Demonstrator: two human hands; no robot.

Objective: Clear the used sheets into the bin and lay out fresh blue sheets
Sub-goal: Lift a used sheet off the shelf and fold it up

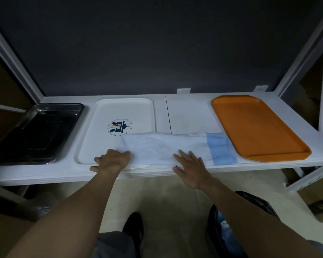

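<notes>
Head view. A folded sheet (166,148), pale on top with a blue band at its right end, lies along the near edge of the white shelf (160,108). Its left end overlaps the near right corner of the white logo tray (119,112); its blue end stops just beside the orange tray (255,123).

Left hand (111,161): fingers curled over the sheet's left end, apparently gripping it, thumb out to the side. Right hand (190,168): flat, fingers spread, pressing the sheet's near edge down and holding nothing.

Step, by judgement: laying out a fresh sheet, not clearing. The black bin (212,220) on the floor at right already shows blue material inside. All three trays look bare.

Next move likely calls for the right hand to pin while the left draws the fold open towards the white tray. The thin material may drag or wrinkle, so the pull should be slow and even.

Surroundings: a black metal tray (39,127) at the far left of the shelf, white frame posts at both sides, a dark back panel (157,43), a pale floor, and one dark shoe (133,226) below. Light is dim.
</notes>
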